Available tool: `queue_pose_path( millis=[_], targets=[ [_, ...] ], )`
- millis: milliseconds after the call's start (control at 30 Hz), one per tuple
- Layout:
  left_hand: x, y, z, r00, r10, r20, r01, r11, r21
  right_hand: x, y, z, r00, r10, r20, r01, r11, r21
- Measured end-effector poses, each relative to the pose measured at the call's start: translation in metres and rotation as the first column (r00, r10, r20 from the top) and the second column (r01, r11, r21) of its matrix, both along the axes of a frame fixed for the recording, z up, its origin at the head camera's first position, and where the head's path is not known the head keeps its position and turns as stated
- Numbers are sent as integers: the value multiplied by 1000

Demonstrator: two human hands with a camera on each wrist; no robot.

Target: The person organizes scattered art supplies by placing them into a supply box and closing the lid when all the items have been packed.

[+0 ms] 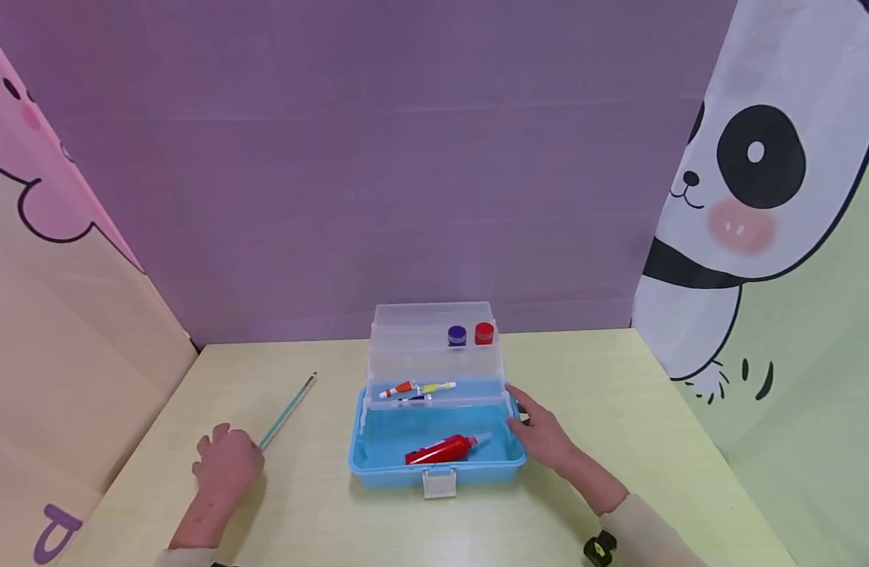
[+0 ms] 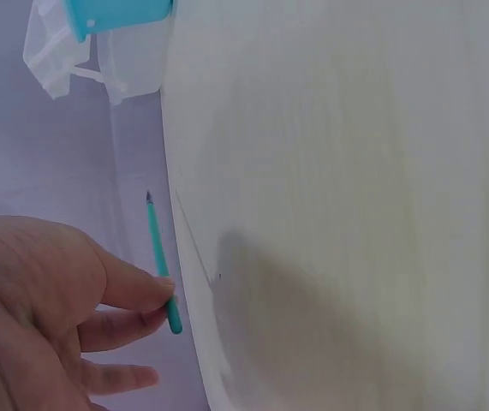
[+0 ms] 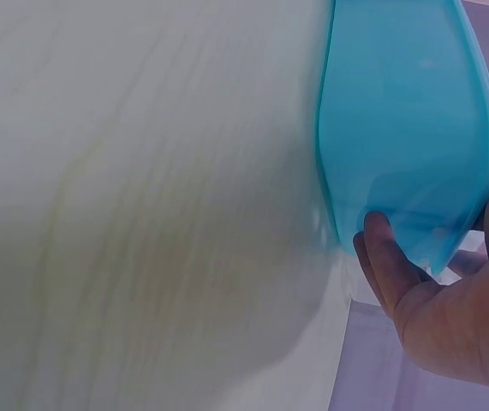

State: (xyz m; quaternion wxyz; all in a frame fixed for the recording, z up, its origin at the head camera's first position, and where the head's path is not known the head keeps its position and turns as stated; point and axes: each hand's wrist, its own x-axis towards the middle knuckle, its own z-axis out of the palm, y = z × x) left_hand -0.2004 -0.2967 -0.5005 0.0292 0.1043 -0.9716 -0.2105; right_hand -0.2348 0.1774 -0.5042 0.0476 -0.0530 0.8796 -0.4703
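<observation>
A slim teal paintbrush (image 1: 287, 414) with a dark tip is pinched between thumb and forefinger of my left hand (image 1: 228, 463). In the left wrist view, the hand (image 2: 47, 308) grips the brush (image 2: 160, 248) near its blunt end, the other fingers spread. An open light-blue box (image 1: 378, 475) with clear lid parts (image 1: 434, 315) stands at mid-table. My right hand (image 1: 544, 433) holds its right end; in the right wrist view, fingertips (image 3: 378, 224) lie against the blue side wall (image 3: 407, 111). A red tube with a clear nozzle (image 1: 445, 450) lies inside.
Small paint tubes, one orange-red (image 1: 399, 389) and one yellow (image 1: 438, 387), lie in the clear part. A purple-lidded jar (image 1: 457, 336) and a red jar (image 1: 484, 334) are behind them. A purple backdrop (image 1: 420, 173) rises behind the pale wooden table (image 1: 314, 512).
</observation>
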Motion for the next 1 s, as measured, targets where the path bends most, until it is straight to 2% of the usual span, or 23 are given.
queue_pose_path(
  millis=[167,267,367,500,633,700,767,867,1000],
  targets=[
    [0,-10,-1,998,-18,-63,16,1000,-26,-1,1,-1,1000,6,-8,-6,1000,3],
    [2,-17,-2,988,-44,-150,33,997,-70,-1,1,-1,1000,6,-2,-6,1000,1],
    [2,-24,-1,955,-74,-289,36,990,-133,0,0,0,1000,10,0,-10,1000,1],
    [-1,-32,4,890,-86,-448,14,987,-161,0,0,1,1000,7,-1,-7,1000,5],
    [-9,-36,11,820,-120,-559,39,987,-156,0,0,3,1000,-2,-4,2,1000,6],
    [-13,-35,15,791,-141,-595,56,986,-158,0,1,3,1000,-1,-9,1,1000,5],
    [-17,-34,17,776,-154,-611,69,985,-160,0,1,3,1000,-1,-7,1,1000,4],
    [-21,-30,20,773,-153,-615,74,986,-152,0,1,2,1000,4,-6,-4,1000,0],
    [-29,-26,28,757,-170,-630,88,983,-160,-1,-1,2,1000,5,-5,-6,1000,-6]
  ],
)
